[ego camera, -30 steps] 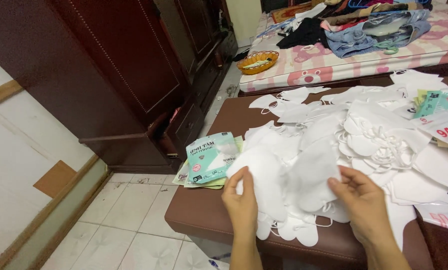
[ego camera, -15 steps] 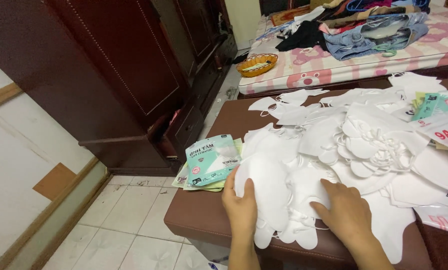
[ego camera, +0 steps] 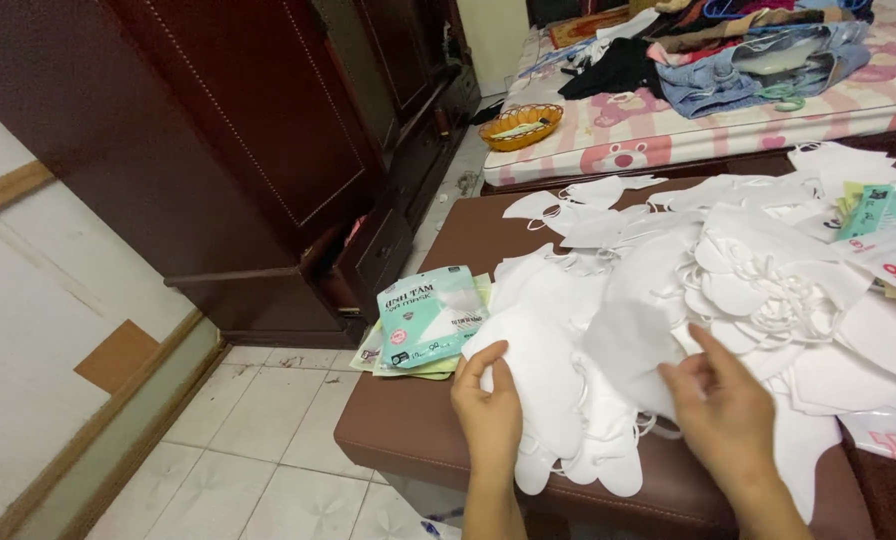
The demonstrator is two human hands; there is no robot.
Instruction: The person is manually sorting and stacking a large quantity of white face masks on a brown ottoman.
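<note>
Left hand (ego camera: 488, 405) gripping edge of a stack of white face masks (ego camera: 548, 395), thumb on top, fingers curled under; stack lying at near edge of brown padded bench (ego camera: 408, 440), ear loops hanging over front lip; right hand (ego camera: 728, 405) spread fairly wide, palm down, fingertips pinching fold of another white mask (ego camera: 633, 330) just right of stack; whether fully gripped or only touching, can't tell.

Big loose heap of masks (ego camera: 758, 275) spread across bench behind both hands, overlapping, some w/ loops showing; teal mask packets (ego camera: 430, 315) lying flat near bench's left edge, just beside stack, on top of a few more flat packs; more packets (ego camera: 883, 210) at far right, partly cut off by frame.

Dark wooden wardrobe (ego camera: 268, 130) to left, one low drawer partly open; tiled floor (ego camera: 258, 450) below; beyond bench, bed w/ pink patterned sheet (ego camera: 728, 120), pile of clothes (ego camera: 728, 50) on it, small orange basket (ego camera: 521, 125) near its corner.
</note>
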